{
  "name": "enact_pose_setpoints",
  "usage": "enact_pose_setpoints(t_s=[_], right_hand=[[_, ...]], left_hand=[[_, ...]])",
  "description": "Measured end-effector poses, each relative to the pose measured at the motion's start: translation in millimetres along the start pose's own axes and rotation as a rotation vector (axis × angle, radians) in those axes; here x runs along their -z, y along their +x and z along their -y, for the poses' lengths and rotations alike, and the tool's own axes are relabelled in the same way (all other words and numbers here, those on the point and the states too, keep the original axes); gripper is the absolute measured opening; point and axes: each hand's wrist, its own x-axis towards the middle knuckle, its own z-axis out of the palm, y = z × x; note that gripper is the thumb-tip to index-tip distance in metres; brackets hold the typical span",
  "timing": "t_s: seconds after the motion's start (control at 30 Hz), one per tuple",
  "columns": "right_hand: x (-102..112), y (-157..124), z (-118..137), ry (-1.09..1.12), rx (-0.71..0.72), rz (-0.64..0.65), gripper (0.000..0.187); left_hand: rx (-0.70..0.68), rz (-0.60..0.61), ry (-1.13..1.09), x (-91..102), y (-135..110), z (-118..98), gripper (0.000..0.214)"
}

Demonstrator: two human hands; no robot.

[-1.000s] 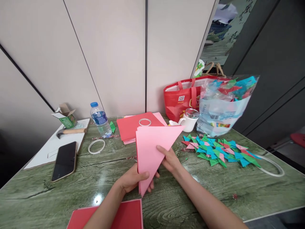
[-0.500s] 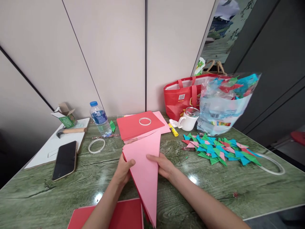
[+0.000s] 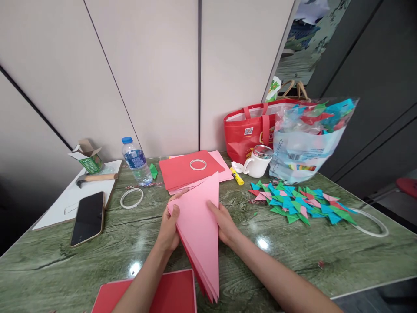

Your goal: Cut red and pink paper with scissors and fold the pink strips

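Between my two hands is a stack of triangular paper sheets (image 3: 198, 230), pink on top with red ones beneath, its narrow tip pointing towards me. My left hand (image 3: 169, 226) grips the upper left corner, thumb on top and fingers under the stack. My right hand (image 3: 223, 221) holds the right edge, thumb lying on the pink face and the other fingers behind. Below my left forearm lies a stack of red paper (image 3: 172, 289) at the table's near edge. Just beyond my hands rests a pile of red and pink sheets (image 3: 179, 169), a white ring (image 3: 198, 160) on it.
Folded paper pieces (image 3: 299, 204) in several colours cover the right side, beside a white hoop (image 3: 374, 226). Behind stand a white mug (image 3: 257, 163), a glue stick (image 3: 236, 176), a red bag (image 3: 241, 137) and a plastic bag (image 3: 299, 152). Leftward are a bottle (image 3: 137, 163), phone (image 3: 87, 219) and hammer (image 3: 100, 177).
The paper stack has turned slightly, its lower tip swinging right and its sheets fanning apart there. My left thumb has moved up towards the corner; my right thumb has shifted a little right and upward.
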Motion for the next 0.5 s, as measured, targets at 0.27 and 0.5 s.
enact_pose_setpoints(t_s=[0.27, 0.5], right_hand=[[-0.3, -5.4, -8.9, -0.158, 0.178, 0.099, 0.06], [8.5, 0.0, -0.4, -0.389, 0.309, 0.195, 0.055]], left_hand=[[-0.003, -0.033, 0.033, -1.6, -2.0, 2.2, 0.059], [0.002, -0.102, 0.041, 0.6, 0.9, -1.2, 0.063]])
